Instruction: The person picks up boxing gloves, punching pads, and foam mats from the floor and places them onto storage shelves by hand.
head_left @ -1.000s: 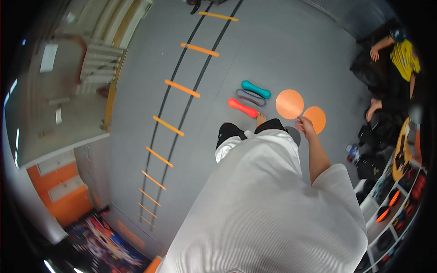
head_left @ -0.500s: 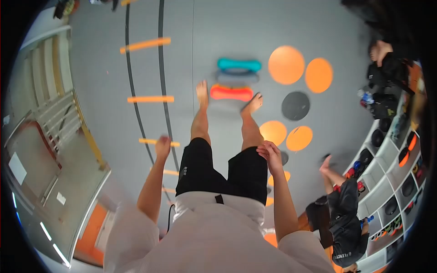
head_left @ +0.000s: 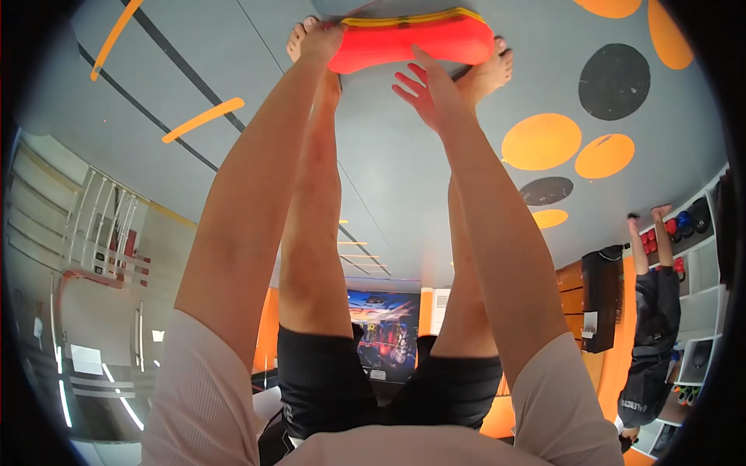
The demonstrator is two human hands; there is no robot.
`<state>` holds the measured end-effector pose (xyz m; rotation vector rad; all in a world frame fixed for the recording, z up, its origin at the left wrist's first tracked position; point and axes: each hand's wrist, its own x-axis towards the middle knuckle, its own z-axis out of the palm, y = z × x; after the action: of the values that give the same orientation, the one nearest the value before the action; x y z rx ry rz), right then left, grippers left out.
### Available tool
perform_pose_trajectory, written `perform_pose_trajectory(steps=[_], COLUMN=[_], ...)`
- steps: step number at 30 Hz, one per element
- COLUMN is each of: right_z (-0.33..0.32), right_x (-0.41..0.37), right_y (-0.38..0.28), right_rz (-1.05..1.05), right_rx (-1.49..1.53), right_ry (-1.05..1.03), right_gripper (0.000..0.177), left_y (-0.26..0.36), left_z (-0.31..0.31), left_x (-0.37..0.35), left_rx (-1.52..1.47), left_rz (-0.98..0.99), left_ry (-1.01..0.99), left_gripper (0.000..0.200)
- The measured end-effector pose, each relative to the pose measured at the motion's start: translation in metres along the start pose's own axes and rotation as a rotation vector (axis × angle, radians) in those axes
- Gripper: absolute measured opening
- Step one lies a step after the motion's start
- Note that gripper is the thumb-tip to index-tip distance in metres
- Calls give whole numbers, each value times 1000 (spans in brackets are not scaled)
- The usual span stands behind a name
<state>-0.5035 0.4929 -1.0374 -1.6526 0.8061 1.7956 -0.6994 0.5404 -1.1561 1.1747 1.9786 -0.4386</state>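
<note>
A red bone-shaped piece (head_left: 412, 43) with a yellow rim along its far side lies across the floor between my bare feet. My left hand (head_left: 320, 40) is at its left end, with the thumb side against the red surface and the other fingers mostly hidden behind that end. My right hand (head_left: 426, 97) is under the near edge, fingers spread, holding nothing; one finger reaches up to the red edge. My left foot (head_left: 301, 39) and right foot (head_left: 488, 71) stand beside the two ends of the piece.
Orange floor dots (head_left: 542, 142) and dark grey dots (head_left: 614, 81) mark the floor on the right. Orange strips (head_left: 203, 120) cross dark lines on the left. Another person (head_left: 653, 326) stands at the right by white shelves (head_left: 703, 272). A mirrored wall (head_left: 93, 311) is at left.
I have bent down. Both hands moved from beside my thighs to the red piece, the left to its end, the right to its near edge. The teal and grey pieces are out of view.
</note>
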Motion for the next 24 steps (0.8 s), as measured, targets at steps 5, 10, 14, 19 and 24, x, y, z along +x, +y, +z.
perform_pose_trajectory(steps=[5,10,14,19,24], right_z=[13,-15,-39,-62,-66], right_x=[46,47,22,6,-14], right_y=[3,15,14,16,7], right_rz=[-75,-142,-129,-143,-198], right_rx=[434,522,600,570,433], right_ry=[6,-122,-203,-148,-87], right_gripper=[51,53,67,69,72], left_y=[29,11,0,30,70], left_z=[-18,-11,-17,-31,-56], left_x=[-6,-8,-11,-67,-124], left_rx=[-109,-344,163,-41,-225], left_rz=[-122,-69,67,55,143], left_ry=[-332,-439,-686,-766,-642], left_gripper=[57,53,63,57,44])
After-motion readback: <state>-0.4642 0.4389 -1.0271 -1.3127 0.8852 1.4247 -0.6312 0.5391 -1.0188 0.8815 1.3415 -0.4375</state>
